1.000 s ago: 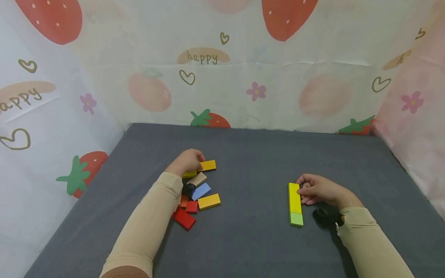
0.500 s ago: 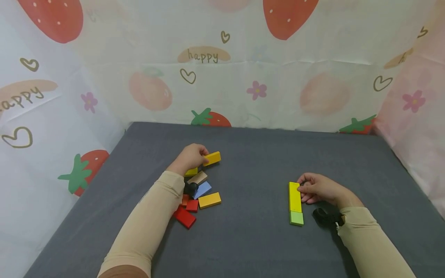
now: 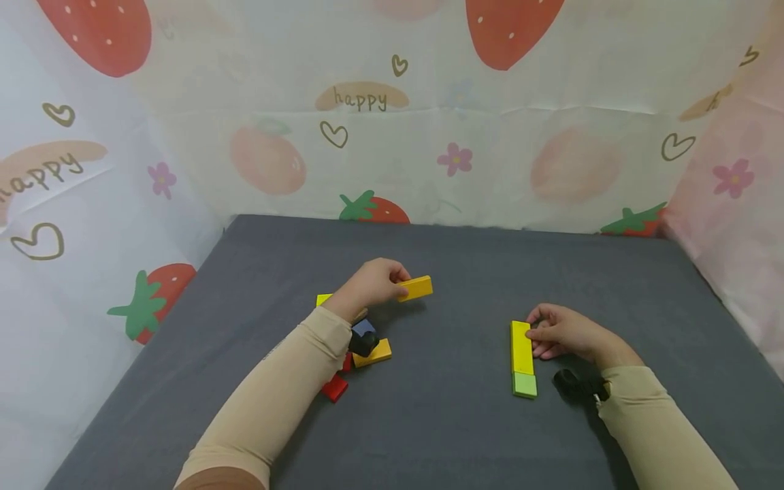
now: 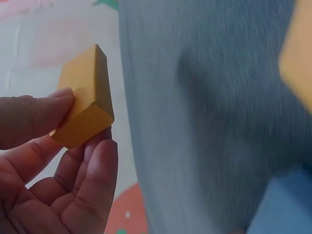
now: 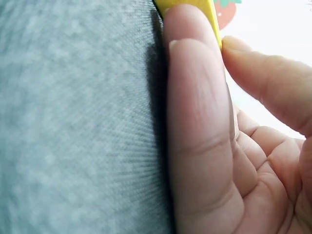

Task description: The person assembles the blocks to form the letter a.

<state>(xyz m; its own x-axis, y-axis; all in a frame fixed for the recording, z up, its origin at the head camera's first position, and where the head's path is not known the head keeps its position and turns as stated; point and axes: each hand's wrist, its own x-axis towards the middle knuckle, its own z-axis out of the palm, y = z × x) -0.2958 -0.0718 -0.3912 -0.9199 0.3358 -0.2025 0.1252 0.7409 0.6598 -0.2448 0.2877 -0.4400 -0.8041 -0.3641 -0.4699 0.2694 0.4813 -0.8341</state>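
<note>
My left hand (image 3: 378, 282) pinches an orange-yellow rectangular block (image 3: 416, 288) between thumb and fingers, lifted off the dark grey tabletop. Close up, the left wrist view shows the thumb on one broad face of this block (image 4: 80, 97). On the right, my right hand (image 3: 563, 335) holds a bright yellow block (image 3: 520, 347) that lies on the table; the thumb tip is at its right edge, and the fingers are at its side. A light green block (image 3: 525, 385) sits end to end with the yellow one, on its near side. Only a corner of the yellow block (image 5: 212, 17) shows in the right wrist view.
Under and beside the left forearm lie loose blocks: a yellow-orange one (image 3: 372, 352), a blue one (image 3: 364, 328), a red one (image 3: 335, 388) and others partly covered. A black wrist strap (image 3: 578, 385) sits at the right cuff. Printed cloth (image 3: 490, 184) stands behind the table.
My left hand has picked the orange-yellow block up from the pile and carried it to the right. The right hand has stayed at the yellow block.
</note>
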